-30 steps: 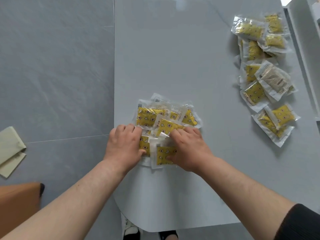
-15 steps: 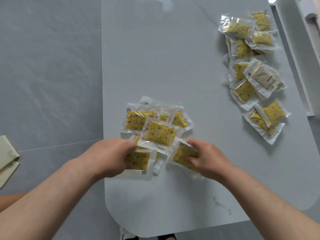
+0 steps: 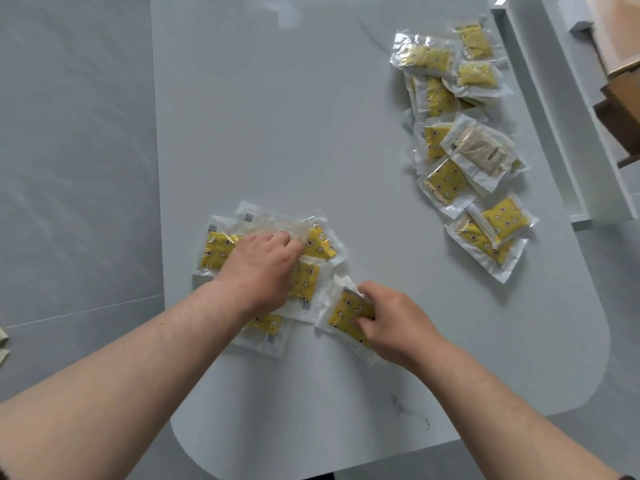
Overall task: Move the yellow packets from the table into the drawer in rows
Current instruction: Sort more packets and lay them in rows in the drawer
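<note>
right hand pinching one yellow packet just right of the near pile, left hand curling down onto the pile, likely gathering a stack.

One view only: a wide-angle head camera, aimed forward and steeply down onto the desk from above the near, rounded edge. Both forearms enter from the lower corners of the frame and meet near centre, close to the lens. Grey floor fills the left side. The upper right corner shows a white frame, possibly a drawer, cut by the frame edge. Straight lines bow slightly toward the borders. No second view shares the scene.
</note>
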A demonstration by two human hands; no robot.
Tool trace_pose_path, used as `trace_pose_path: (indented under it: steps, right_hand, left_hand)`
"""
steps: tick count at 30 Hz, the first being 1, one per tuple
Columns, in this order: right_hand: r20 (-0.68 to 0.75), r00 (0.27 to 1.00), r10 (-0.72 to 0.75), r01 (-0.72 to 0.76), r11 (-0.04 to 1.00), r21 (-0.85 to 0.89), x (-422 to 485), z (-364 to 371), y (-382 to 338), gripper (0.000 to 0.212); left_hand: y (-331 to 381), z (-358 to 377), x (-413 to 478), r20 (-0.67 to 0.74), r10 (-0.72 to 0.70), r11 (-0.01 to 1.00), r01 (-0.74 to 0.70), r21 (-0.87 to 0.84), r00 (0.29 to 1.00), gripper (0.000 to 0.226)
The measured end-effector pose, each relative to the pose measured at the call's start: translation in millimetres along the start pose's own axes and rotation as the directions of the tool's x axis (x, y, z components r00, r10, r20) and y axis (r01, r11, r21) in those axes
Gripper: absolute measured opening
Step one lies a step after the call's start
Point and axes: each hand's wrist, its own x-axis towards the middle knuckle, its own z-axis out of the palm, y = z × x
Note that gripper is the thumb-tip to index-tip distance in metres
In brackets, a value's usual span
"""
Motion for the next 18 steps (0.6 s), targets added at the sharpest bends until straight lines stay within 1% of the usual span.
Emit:
trace_pose_path:
  steps: [2, 4, 6, 9, 10, 11, 12, 13, 15, 16, 17, 18]
  right_hand:
    - [-0.009, 1.000, 0.007, -0.007, 1.000, 0.019, 0.1, 1.3, 0.5, 0.019]
    - [-0.010, 1.000, 0.023, -0.023, 0.999, 0.038, 1.0, 2.0, 2.3, 0.022]
    - [-0.004, 0.999, 0.051, -0.051, 0.998, 0.044, 1.9, 2.3, 3.6, 0.029]
    - [0.000, 0.994, 0.108, -0.107, 0.992, 0.061, 4.2, 1.7, 5.4, 0.039]
    - [0.002, 0.992, 0.126, -0.126, 0.990, 0.068, 4.9, 1.0, 5.6, 0.036]
    - [0.010, 0.990, 0.141, -0.141, 0.987, 0.079, 5.8, 0.2, 6.3, 0.028]
    - [0.027, 0.988, 0.155, -0.157, 0.983, 0.097, 5.9, -0.7, 6.9, 0.019]
    - [0.043, 0.985, 0.168, -0.172, 0.976, 0.130, 4.7, -2.2, 6.6, 0.015]
    - [0.058, 0.980, 0.189, -0.198, 0.952, 0.235, 0.6, -6.0, 6.1, 0.013]
    - [0.047, 0.978, 0.204, -0.209, 0.936, 0.284, -2.1, -9.6, 5.4, 0.010]
    - [0.027, 0.975, 0.222, -0.218, 0.920, 0.325, -5.6, -14.4, 3.8, 0.009]
    - [0.008, 0.969, 0.245, -0.231, 0.902, 0.365, -10.1, -21.1, 0.8, 0.011]
  left_hand:
    - [1.3, -0.6, 0.0, 0.025, -0.013, 1.000, 0.013, 0.001, 1.000, 0.053]
    - [1.6, -0.5, 0.1, 0.046, -0.013, 1.000, 0.012, 0.015, 0.999, 0.053]
    - [1.5, -1.0, 1.7, 0.074, -0.015, 0.999, 0.012, 0.038, 0.997, 0.048]
    - [4.6, -8.4, 4.7, 0.136, -0.030, 0.996, 0.018, 0.089, 0.990, 0.033]
    - [6.1, -11.8, 6.1, 0.164, -0.031, 0.995, 0.015, 0.097, 0.986, 0.029]
    - [7.4, -15.9, 7.2, 0.190, -0.036, 0.997, 0.022, 0.077, 0.981, 0.027]
    - [8.3, -20.1, 7.2, 0.223, -0.051, 0.998, 0.044, 0.037, 0.974, 0.025]
    - [8.5, -24.1, 6.8, 0.253, -0.067, 0.997, 0.071, -0.007, 0.965, 0.026]
    - [6.7, -29.5, 5.0, 0.273, -0.098, 0.989, 0.125, -0.083, 0.957, 0.024]
    - [4.9, -33.1, 3.4, 0.275, -0.125, 0.976, 0.169, -0.141, 0.953, 0.019]
    - [3.4, -38.0, 0.9, 0.284, -0.160, 0.938, 0.235, -0.255, 0.945, 0.013]
    - [1.6, -44.1, -2.4, 0.310, -0.191, 0.850, 0.314, -0.422, 0.931, 0.009]
